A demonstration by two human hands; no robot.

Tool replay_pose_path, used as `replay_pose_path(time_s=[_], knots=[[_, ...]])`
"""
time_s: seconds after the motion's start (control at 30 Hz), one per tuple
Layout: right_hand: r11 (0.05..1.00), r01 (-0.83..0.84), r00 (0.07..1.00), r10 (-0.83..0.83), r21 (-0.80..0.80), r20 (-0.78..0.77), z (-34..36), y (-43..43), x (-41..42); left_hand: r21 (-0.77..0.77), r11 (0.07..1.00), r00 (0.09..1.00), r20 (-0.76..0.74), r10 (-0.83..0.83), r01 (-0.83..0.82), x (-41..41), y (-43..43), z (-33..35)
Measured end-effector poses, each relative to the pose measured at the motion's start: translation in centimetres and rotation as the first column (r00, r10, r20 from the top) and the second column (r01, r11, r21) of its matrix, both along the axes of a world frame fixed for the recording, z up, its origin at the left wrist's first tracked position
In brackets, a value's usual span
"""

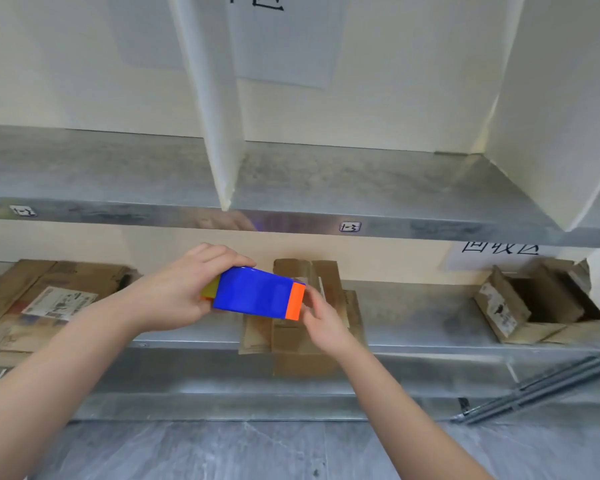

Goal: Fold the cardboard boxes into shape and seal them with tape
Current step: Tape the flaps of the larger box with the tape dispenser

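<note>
– Holding what, exactly, is the left hand [184,292] seen?

– A blue tape dispenser [255,292] with an orange end is grasped by it. The fingers are wrapped over the top of the body and the thumb is set underneath. The dispenser is held in the air, tilted, with its orange end pointed toward 4 o'clock.

– And the right hand [321,317]?

– It is placed at 3 o'clock of the dispenser, with its fingertips curled right at the orange end. Whether something is pinched there or the end is merely touched cannot be told.

– Where is the cardboard to be found?

– A flattened cardboard box [305,344] is laid on the lower metal shelf [413,306], directly below the dispenser. Its near edge is hung over the shelf's front lip toward 6 o'clock. At 9 o'clock on the same shelf, a flat cardboard stack [49,296] with a printed label is seen. At 3 o'clock, opened boxes [534,306] with raised, torn flaps are set.

– What is shown above?

– At 12 o'clock an upper metal shelf [326,181] is divided by white partitions [219,133], and a small tag [350,226] is fixed to its front edge. A paper sign [499,251] with handwritten characters is stuck to the wall at 2 o'clock. Grey floor [222,452] is seen at 6 o'clock.
</note>
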State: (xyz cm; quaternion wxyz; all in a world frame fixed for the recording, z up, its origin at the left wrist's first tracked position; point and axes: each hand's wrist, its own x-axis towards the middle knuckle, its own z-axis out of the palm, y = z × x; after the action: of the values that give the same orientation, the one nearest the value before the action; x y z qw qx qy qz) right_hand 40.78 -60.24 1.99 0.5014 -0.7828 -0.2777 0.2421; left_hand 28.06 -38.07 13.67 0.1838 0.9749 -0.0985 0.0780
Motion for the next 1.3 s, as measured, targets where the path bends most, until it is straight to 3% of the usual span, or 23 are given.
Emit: replay_pose_path(time_s=[0.17, 0.4, 0.57, 1.03, 1.3], knots=[[0.996, 0.086, 0.983, -0.079, 0.032, -0.169, -0.5, -0.9, 0.7, 0.007, 0.999, 0.999, -0.022, -0.035, 0.036, 1.4, -0.9, 0.0], [0.966, 0.258, 0.965, -0.256, -0.02, 0.065, -1.6, -1.0, 1.9, 0.088, 0.996, 0.991, -0.135, -0.011, 0.023, 3.0, 0.0, -2.3], [0.968, 0.249, 0.968, -0.247, -0.037, 0.043, -1.8, -1.1, 2.7, 0.041, 0.998, 0.989, -0.147, -0.032, 0.038, 3.2, 1.8, -4.0], [0.905, 0.382, 0.922, -0.387, -0.187, 0.01, -1.1, -3.5, 7.6, -0.16, 0.981, 0.969, -0.235, 0.073, -0.112, 4.5, 6.3, -6.8], [0.807, 0.392, 0.915, -0.394, -0.441, 0.093, -2.7, -6.5, 12.3, -0.188, 0.959, 0.915, -0.383, 0.129, -0.214, 4.9, 8.9, -7.5]])
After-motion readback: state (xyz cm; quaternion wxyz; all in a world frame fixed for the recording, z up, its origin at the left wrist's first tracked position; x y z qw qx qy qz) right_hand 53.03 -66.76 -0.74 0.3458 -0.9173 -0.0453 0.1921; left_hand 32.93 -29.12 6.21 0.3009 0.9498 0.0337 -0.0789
